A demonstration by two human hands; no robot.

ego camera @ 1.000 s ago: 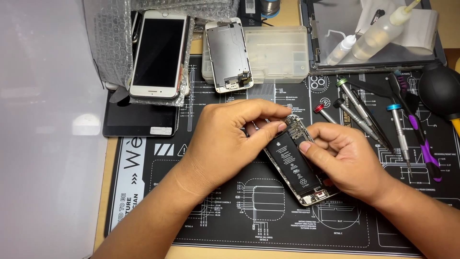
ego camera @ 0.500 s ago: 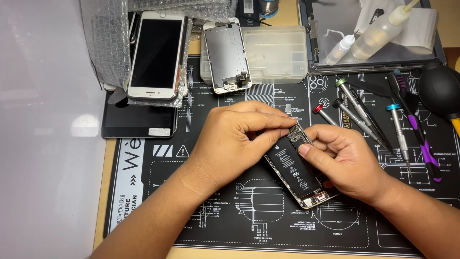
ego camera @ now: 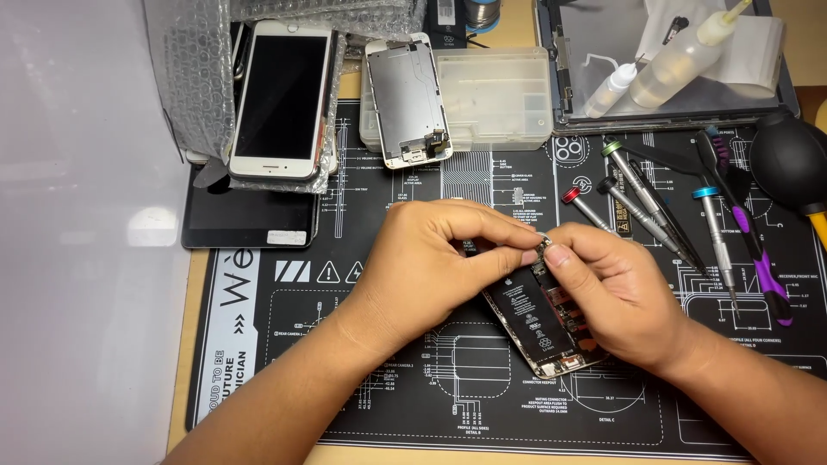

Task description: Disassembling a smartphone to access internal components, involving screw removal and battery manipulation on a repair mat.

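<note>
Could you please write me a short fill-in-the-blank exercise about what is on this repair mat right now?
1. Both hands, left hand and right hand, meet at the top end of the opened ____.
2. The white phone lies face up on a sheet of ____ wrap.
3. The screwdrivers lie to the ____ of the hands.
4. The repair mat under the hands is ____ in colour.

Missing words: phone; bubble; right; black

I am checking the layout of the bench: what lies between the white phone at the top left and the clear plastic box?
In the head view, a detached screen assembly lies between the white phone and the clear plastic box, face down, overlapping the box's left edge.
</note>
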